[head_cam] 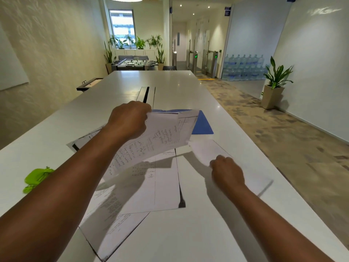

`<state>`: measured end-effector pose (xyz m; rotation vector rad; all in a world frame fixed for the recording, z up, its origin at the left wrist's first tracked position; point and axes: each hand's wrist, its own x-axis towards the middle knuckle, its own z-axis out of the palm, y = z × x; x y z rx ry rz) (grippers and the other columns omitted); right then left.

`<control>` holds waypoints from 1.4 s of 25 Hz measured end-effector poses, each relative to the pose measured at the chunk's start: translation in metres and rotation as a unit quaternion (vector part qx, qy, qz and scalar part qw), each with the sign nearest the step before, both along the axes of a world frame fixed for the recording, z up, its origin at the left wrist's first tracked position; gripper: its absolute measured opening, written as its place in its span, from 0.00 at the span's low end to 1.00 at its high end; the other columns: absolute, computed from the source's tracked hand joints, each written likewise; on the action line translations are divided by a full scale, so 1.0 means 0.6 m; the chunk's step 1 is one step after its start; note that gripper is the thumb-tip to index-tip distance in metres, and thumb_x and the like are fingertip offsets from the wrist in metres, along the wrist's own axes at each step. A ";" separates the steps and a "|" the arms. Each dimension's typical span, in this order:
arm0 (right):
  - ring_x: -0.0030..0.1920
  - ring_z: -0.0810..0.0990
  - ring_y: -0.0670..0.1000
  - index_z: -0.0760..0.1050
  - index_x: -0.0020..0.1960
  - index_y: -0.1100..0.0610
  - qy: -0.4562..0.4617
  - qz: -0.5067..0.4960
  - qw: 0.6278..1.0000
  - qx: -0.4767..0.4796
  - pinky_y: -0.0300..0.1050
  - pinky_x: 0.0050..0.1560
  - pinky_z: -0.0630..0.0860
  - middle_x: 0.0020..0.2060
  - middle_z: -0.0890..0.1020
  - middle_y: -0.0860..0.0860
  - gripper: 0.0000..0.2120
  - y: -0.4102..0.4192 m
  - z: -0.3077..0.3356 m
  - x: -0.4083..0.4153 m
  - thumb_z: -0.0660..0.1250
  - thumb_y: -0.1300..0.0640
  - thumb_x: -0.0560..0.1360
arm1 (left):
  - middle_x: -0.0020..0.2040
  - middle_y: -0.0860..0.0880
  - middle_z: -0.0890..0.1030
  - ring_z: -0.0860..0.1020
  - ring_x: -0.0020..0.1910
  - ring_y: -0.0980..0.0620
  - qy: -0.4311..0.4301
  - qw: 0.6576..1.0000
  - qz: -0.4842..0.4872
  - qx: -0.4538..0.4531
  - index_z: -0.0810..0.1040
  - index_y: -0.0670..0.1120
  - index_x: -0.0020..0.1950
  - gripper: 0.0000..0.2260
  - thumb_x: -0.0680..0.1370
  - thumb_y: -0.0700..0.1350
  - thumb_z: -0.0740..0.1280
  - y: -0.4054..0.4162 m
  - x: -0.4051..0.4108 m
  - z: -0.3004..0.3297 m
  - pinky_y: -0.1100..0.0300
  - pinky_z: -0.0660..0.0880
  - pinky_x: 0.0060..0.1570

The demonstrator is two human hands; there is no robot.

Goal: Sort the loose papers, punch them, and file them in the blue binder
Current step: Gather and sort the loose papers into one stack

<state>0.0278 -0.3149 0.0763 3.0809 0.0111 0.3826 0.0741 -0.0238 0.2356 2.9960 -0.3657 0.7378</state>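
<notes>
White tabletop [56, 129] carries loose papers [151, 186] spread at its middle. The left hand [128, 120] grips a handwritten sheet [156, 140], lifted above them. At three o'clock from the pile, the right hand [226, 173] has its fingers curled on a blurred blank sheet [205, 150]. The blue binder [203, 123] lies at twelve o'clock, partly hidden by the lifted sheet; a green punch [37, 176] sits at nine.

Two bare forearms, sleeveless, unadorned hands
</notes>
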 end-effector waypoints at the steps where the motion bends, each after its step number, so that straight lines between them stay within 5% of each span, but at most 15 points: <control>1: 0.50 0.79 0.58 0.80 0.52 0.57 0.037 0.007 0.999 0.013 0.45 0.39 0.70 0.51 0.79 0.54 0.11 0.016 -0.014 -0.001 0.61 0.66 0.75 | 0.38 0.53 0.74 0.74 0.35 0.51 0.004 1.000 -0.004 0.002 0.80 0.52 0.53 0.10 0.75 0.38 0.69 -0.001 0.000 -0.004 0.59 0.67 0.32; 5: 0.41 0.79 0.55 0.75 0.42 0.58 0.091 0.013 0.989 0.116 0.43 0.37 0.69 0.40 0.75 0.52 0.04 0.060 -0.052 0.008 0.63 0.64 0.74 | 0.39 0.53 0.73 0.70 0.33 0.54 0.019 1.000 -0.012 0.002 0.80 0.51 0.53 0.09 0.76 0.38 0.69 -0.009 0.001 -0.013 0.61 0.60 0.29; 9: 0.27 0.62 0.47 0.60 0.30 0.55 0.094 -0.003 0.966 0.240 0.42 0.27 0.56 0.27 0.65 0.48 0.16 0.076 -0.058 0.024 0.64 0.62 0.70 | 0.40 0.53 0.75 0.72 0.33 0.53 0.021 1.000 -0.018 -0.009 0.80 0.51 0.52 0.09 0.76 0.38 0.70 -0.013 0.002 -0.022 0.60 0.65 0.31; 15: 0.27 0.58 0.47 0.57 0.29 0.54 0.060 0.030 0.954 0.293 0.45 0.29 0.54 0.24 0.60 0.48 0.21 0.080 -0.067 0.026 0.68 0.56 0.72 | 0.41 0.52 0.78 0.69 0.31 0.58 0.012 1.000 -0.025 -0.015 0.79 0.52 0.50 0.09 0.75 0.38 0.70 -0.010 0.009 -0.028 0.60 0.69 0.32; 21: 0.29 0.67 0.51 0.62 0.32 0.53 0.060 0.009 0.930 0.362 0.47 0.32 0.61 0.27 0.67 0.48 0.24 0.076 -0.078 0.029 0.71 0.42 0.74 | 0.39 0.54 0.74 0.70 0.32 0.56 0.002 0.999 -0.034 -0.017 0.79 0.52 0.50 0.09 0.76 0.38 0.69 -0.019 0.006 -0.017 0.60 0.68 0.32; 23: 0.34 0.79 0.53 0.73 0.40 0.54 0.056 0.010 0.869 0.492 0.46 0.36 0.72 0.36 0.77 0.48 0.16 0.071 -0.071 0.027 0.73 0.43 0.73 | 0.39 0.54 0.76 0.72 0.33 0.55 0.005 0.998 -0.042 -0.038 0.79 0.52 0.48 0.09 0.76 0.37 0.67 -0.022 0.004 -0.006 0.60 0.68 0.32; 24: 0.41 0.83 0.53 0.78 0.52 0.55 0.069 0.006 0.810 0.582 0.46 0.41 0.79 0.46 0.81 0.49 0.17 0.069 -0.061 0.026 0.74 0.43 0.73 | 0.39 0.53 0.78 0.74 0.35 0.54 0.015 0.997 -0.047 -0.064 0.79 0.52 0.48 0.09 0.76 0.37 0.67 -0.023 0.004 0.002 0.60 0.68 0.32; 25: 0.50 0.84 0.53 0.75 0.65 0.55 0.085 0.010 0.747 0.660 0.47 0.48 0.83 0.56 0.80 0.51 0.25 0.069 -0.048 0.026 0.75 0.44 0.74 | 0.40 0.53 0.79 0.75 0.36 0.54 0.032 0.993 -0.052 -0.099 0.80 0.53 0.47 0.10 0.76 0.37 0.66 -0.024 0.005 0.011 0.60 0.68 0.32; 27: 0.62 0.80 0.54 0.65 0.75 0.54 0.106 0.026 0.649 0.753 0.50 0.59 0.80 0.66 0.75 0.53 0.35 0.068 -0.028 0.031 0.75 0.45 0.74 | 0.41 0.53 0.80 0.76 0.39 0.53 0.072 0.977 -0.068 -0.189 0.81 0.53 0.46 0.08 0.78 0.39 0.67 -0.023 0.005 0.028 0.60 0.67 0.33; 31: 0.59 0.83 0.52 0.74 0.66 0.54 0.114 0.054 0.546 0.828 0.50 0.59 0.78 0.58 0.85 0.50 0.21 0.063 0.010 0.042 0.72 0.49 0.76 | 0.44 0.50 0.84 0.82 0.43 0.48 0.118 0.916 -0.083 -0.374 0.84 0.49 0.52 0.05 0.79 0.44 0.69 -0.014 0.003 0.026 0.53 0.79 0.42; 35: 0.51 0.87 0.52 0.80 0.59 0.56 0.060 0.064 0.528 0.845 0.48 0.44 0.83 0.53 0.87 0.53 0.08 0.055 0.034 0.041 0.65 0.57 0.82 | 0.48 0.50 0.86 0.85 0.45 0.49 0.124 0.853 -0.059 -0.503 0.82 0.48 0.55 0.08 0.77 0.43 0.73 -0.007 0.006 -0.009 0.52 0.82 0.46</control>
